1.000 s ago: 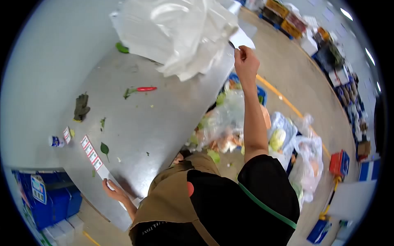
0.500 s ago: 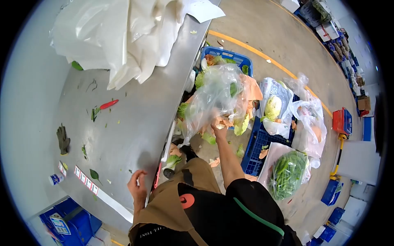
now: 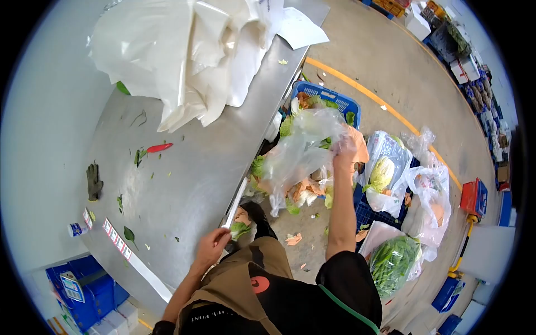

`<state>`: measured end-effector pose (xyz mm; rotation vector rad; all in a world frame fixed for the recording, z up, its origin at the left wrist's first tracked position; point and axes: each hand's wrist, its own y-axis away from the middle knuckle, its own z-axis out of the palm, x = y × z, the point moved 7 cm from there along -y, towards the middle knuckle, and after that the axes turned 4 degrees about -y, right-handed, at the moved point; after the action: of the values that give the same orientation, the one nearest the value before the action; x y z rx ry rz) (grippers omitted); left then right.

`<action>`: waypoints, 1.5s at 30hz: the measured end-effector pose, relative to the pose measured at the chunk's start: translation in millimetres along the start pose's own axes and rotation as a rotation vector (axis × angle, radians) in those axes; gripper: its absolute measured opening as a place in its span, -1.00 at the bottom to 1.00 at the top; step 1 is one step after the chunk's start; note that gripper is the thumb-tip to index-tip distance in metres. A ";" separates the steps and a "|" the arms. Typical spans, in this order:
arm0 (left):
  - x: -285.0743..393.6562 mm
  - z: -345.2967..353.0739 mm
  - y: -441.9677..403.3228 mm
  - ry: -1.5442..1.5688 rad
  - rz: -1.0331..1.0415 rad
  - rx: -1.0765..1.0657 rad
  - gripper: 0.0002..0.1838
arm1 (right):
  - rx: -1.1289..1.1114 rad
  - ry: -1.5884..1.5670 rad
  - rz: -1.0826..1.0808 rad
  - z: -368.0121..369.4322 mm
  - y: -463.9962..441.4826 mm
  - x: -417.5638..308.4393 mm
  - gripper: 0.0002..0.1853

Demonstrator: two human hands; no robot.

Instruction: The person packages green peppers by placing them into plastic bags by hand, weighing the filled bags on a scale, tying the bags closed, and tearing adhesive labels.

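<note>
My right hand (image 3: 344,152) reaches over the blue basket (image 3: 349,104) of vegetable scraps, its fingers closed at clear plastic and orange paper; which of these it grips is blurred. The clear plastic bag (image 3: 298,145) lies over the leaves. My left hand (image 3: 214,245) is closed at the near edge of the metal table (image 3: 192,184), on the end of a thin white strip (image 3: 237,202) that points away along the edge. On the table lie a label strip (image 3: 117,240), a red chili (image 3: 159,148) and loose leaves.
White plastic sheeting (image 3: 167,56) covers the far table end, beside white paper (image 3: 301,28). A dark glove (image 3: 94,181) and small jar (image 3: 77,229) lie left. Bagged cabbage (image 3: 382,173), bagged greens (image 3: 393,262) and a red basket (image 3: 473,197) are on the right.
My left hand has gone from open above the table to closed on the white strip at its edge. My right hand has moved farther out over the basket. The view has shifted.
</note>
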<state>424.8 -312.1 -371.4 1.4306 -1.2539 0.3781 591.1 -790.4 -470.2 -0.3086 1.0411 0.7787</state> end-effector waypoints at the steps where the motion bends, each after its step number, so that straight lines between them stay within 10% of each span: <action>1: 6.7 8.3 -7.8 0.064 -0.033 -0.035 -0.66 | -0.095 0.014 0.036 19.2 5.5 -42.9 -0.86; 5: 86.1 40.6 -22.9 -0.119 0.268 -0.080 0.00 | -0.008 -0.130 0.116 108.1 78.6 -205.6 -0.86; 7: 121.6 47.7 -24.5 -0.127 0.589 0.038 0.11 | -0.587 -0.379 0.062 152.8 111.0 -268.2 -0.81; 8: 137.2 48.5 -24.2 -0.050 0.623 0.031 0.11 | -0.206 -0.388 -0.007 154.4 125.8 -294.5 -0.72; 15: 222.4 -28.3 70.3 -0.149 1.000 0.580 0.25 | -1.690 -0.274 -0.040 354.4 306.6 -374.4 -0.56; 21: 206.5 -124.2 157.1 0.185 0.876 0.615 -0.12 | -1.423 0.270 -0.913 485.4 429.1 -338.0 -0.52; 27: 122.1 -264.6 266.5 0.106 0.854 1.170 -0.59 | -1.296 -0.360 0.000 523.6 612.2 -342.3 -0.41; 29: 99.2 -303.7 335.8 0.046 0.734 1.346 -0.67 | -1.459 -0.118 -0.804 550.6 599.3 -353.1 -0.46; 31: 77.4 -328.3 386.3 -0.088 0.716 1.515 -0.67 | -1.580 -0.121 -0.970 548.4 602.3 -342.6 -0.50; 37: 45.7 -363.9 448.3 -0.139 0.710 1.298 -0.57 | -1.636 -0.742 0.389 488.1 638.1 -288.2 -0.50; 39: 40.1 -375.7 442.6 -0.262 0.643 1.163 -0.55 | -1.864 -0.534 0.303 463.1 658.2 -270.3 -0.47; 45: -45.9 -392.5 361.0 -0.642 0.362 0.683 -0.57 | -1.583 0.150 0.196 368.1 618.9 -158.4 -0.53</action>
<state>267.4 121.9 -100.5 1.9912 -2.0462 0.6671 352.4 -215.1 -75.6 -1.6297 0.3700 1.6672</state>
